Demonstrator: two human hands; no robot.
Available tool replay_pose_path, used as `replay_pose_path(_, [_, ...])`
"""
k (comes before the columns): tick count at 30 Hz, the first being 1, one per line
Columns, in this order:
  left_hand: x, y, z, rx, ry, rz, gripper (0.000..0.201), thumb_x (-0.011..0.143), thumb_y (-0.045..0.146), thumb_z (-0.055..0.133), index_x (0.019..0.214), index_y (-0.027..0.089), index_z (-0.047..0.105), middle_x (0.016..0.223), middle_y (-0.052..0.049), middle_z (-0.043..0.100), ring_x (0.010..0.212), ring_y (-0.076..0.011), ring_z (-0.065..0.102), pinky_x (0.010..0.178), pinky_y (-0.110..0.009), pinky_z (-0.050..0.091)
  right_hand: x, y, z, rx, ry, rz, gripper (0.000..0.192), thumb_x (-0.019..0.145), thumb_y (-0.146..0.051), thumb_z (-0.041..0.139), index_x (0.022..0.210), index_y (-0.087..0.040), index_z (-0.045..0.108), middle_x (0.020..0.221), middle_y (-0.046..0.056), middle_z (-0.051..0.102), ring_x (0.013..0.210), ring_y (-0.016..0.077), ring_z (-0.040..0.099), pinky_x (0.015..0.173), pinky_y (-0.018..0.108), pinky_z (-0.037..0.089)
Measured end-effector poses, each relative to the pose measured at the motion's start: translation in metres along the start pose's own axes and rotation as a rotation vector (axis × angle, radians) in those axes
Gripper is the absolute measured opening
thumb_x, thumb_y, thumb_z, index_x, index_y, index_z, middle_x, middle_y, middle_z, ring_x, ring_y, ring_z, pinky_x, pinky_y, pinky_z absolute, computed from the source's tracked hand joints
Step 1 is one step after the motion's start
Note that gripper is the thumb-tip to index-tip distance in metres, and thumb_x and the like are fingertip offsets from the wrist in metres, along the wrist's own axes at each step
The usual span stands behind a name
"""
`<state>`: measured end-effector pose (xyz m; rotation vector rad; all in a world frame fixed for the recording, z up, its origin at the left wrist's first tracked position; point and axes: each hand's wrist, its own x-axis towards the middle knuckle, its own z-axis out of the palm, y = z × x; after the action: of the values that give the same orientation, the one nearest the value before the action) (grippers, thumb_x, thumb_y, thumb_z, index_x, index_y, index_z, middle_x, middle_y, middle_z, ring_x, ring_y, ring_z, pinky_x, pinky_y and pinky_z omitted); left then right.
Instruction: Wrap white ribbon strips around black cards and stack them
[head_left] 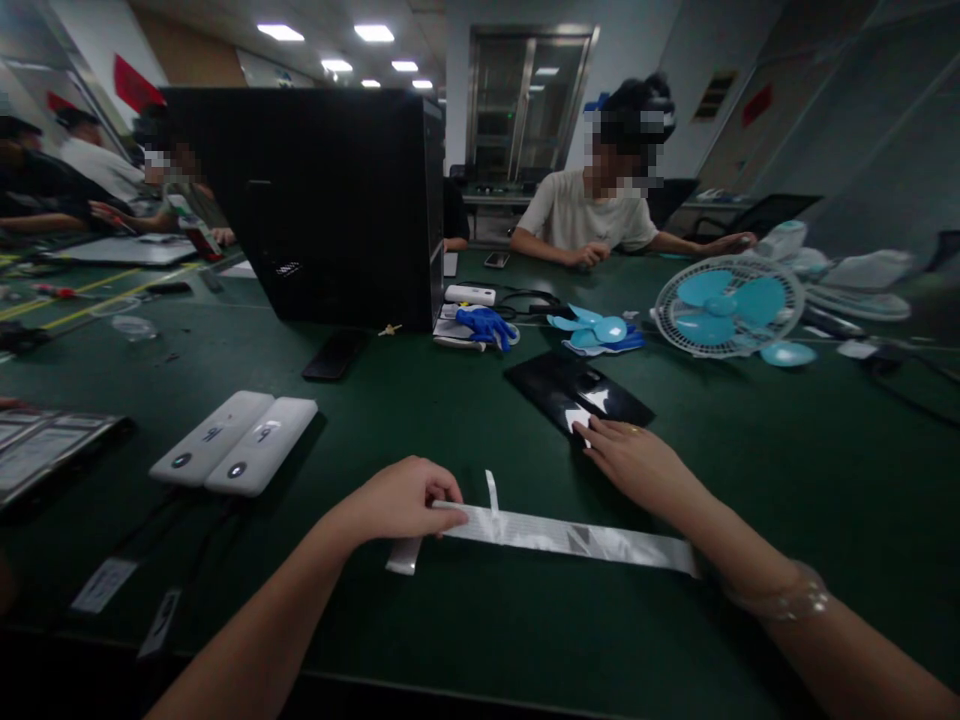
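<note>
My left hand (pixel 405 500) pinches one end of a silvery-white flat ribbon cable (pixel 540 533) between thumb and fingers. The cable stretches right across the green table, its far end passing close to my right forearm. A short folded piece (pixel 405 556) shows below my left hand, and a narrow strip (pixel 492 490) sticks up from the cable's upper edge. Fingers stretched out, my right hand (pixel 634 458) rests on the near edge of a glossy black panel (pixel 559 388). The panel lies flat, with light reflecting off it.
Two white power banks (pixel 262 445) with dark cords lie left. A phone (pixel 334 355) and keys (pixel 390 329) sit before a large black case (pixel 337 210). Beyond the panel are blue gloves (pixel 484 325), loose fan blades (pixel 589 325) and a fan (pixel 727 305). A person (pixel 592 205) sits opposite.
</note>
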<state>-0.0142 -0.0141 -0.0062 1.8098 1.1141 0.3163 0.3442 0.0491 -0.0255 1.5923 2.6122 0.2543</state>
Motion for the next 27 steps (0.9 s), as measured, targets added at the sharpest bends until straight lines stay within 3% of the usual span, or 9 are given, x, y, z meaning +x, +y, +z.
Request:
replay_pose_path(3, [-0.002,0.004,-0.004,0.062,-0.083,0.005,0.028,0.082,0.041,0.060,0.100,0.024,0.073,0.068,-0.002,0.068,0.055,-0.0145,0.058,0.048,-0.022,0.034,-0.001,-0.012,-0.003,0.054,0.079,-0.216,0.046,0.098,-0.036,0.036,0.140,-0.022,0.047,0.140,0.011,0.047,0.124,0.0274,0.048,0.101,0.049,0.042])
replay_pose_path(6, [-0.002,0.007,-0.007,0.081,-0.170,0.034,0.026,0.082,0.039,0.061,0.096,0.021,0.073,0.074,-0.002,0.068,0.061,-0.0132,0.058,0.053,-0.022,0.038,-0.003,-0.019,-0.007,0.104,0.127,-0.370,0.045,0.098,-0.031,0.039,0.142,-0.027,0.044,0.141,0.009,0.046,0.124,0.0263,0.048,0.101,0.050,0.042])
replay_pose_path(12, [-0.003,0.011,-0.012,0.074,-0.200,0.057,0.018,0.081,0.033,0.063,0.090,0.019,0.071,0.082,-0.001,0.068,0.073,-0.0135,0.062,0.065,-0.023,0.045,-0.012,-0.039,-0.024,0.159,0.052,-0.544,0.046,0.097,-0.026,0.042,0.143,-0.029,0.042,0.145,0.004,0.042,0.131,0.0243,0.041,0.105,0.050,0.039])
replay_pose_path(14, [-0.004,0.011,-0.014,0.103,-0.154,0.057,0.016,0.081,0.032,0.063,0.089,0.020,0.071,0.085,0.000,0.069,0.079,-0.0150,0.063,0.074,-0.027,0.047,-0.015,-0.046,-0.030,0.189,0.026,-0.584,0.047,0.096,-0.024,0.044,0.142,-0.030,0.042,0.145,0.003,0.042,0.132,0.0234,0.039,0.107,0.049,0.037])
replay_pose_path(16, [-0.004,0.010,-0.015,0.157,-0.092,0.083,0.014,0.081,0.032,0.064,0.086,0.021,0.071,0.085,0.001,0.069,0.086,-0.0164,0.064,0.094,-0.036,0.042,-0.020,-0.052,-0.035,0.227,0.025,-0.610,0.048,0.094,-0.021,0.046,0.142,-0.030,0.043,0.144,0.003,0.043,0.132,0.0226,0.040,0.109,0.049,0.034])
replay_pose_path(19, [-0.002,0.008,-0.016,0.217,-0.031,0.103,0.012,0.082,0.032,0.064,0.084,0.022,0.070,0.083,0.004,0.067,0.091,-0.0167,0.064,0.115,-0.047,0.016,-0.025,-0.057,-0.041,0.266,0.014,-0.622,0.051,0.090,-0.018,0.051,0.139,-0.029,0.046,0.143,0.002,0.044,0.132,0.0228,0.040,0.110,0.048,0.032])
replay_pose_path(21, [0.000,0.006,-0.016,0.216,-0.036,0.086,0.012,0.083,0.034,0.064,0.085,0.023,0.070,0.083,0.005,0.067,0.090,-0.0161,0.065,0.116,-0.049,0.008,-0.027,-0.058,-0.044,0.278,-0.029,-0.613,0.051,0.088,-0.019,0.054,0.138,-0.029,0.049,0.142,0.002,0.045,0.132,0.0239,0.040,0.110,0.050,0.031])
replay_pose_path(27, [0.002,0.006,-0.013,0.211,-0.036,0.109,0.014,0.085,0.033,0.061,0.083,0.022,0.069,0.082,0.005,0.067,0.082,-0.0137,0.065,0.117,-0.048,0.009,-0.034,-0.055,-0.056,0.384,-0.123,-0.576,0.046,0.089,-0.017,0.050,0.133,-0.030,0.054,0.138,0.001,0.050,0.130,0.0236,0.042,0.111,0.050,0.030])
